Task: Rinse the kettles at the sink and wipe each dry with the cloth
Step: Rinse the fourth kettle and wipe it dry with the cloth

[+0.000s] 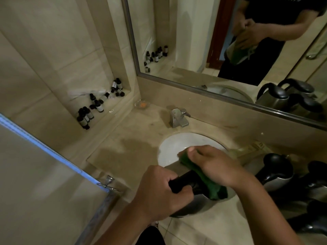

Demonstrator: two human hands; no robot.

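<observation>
Green cloth (203, 175) pressed by the right hand's (215, 164) curled fingers onto the kettle (192, 204), whose handle the left hand (159, 190) grips over the sink (169, 147).

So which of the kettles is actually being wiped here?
The kettle held over the front of the sink: left hand grips its black handle, right hand presses the green cloth on it. The other kettles stand untouched on the right.

Left of the sink (169, 145), the counter (127, 147) lies bare up to the soap dish (142, 103) and the tap (178, 117), so hands can pass there. To the right, several kettles (276, 168) crowd together, blocking that side. A glass panel (44, 174) closes the far left.
</observation>
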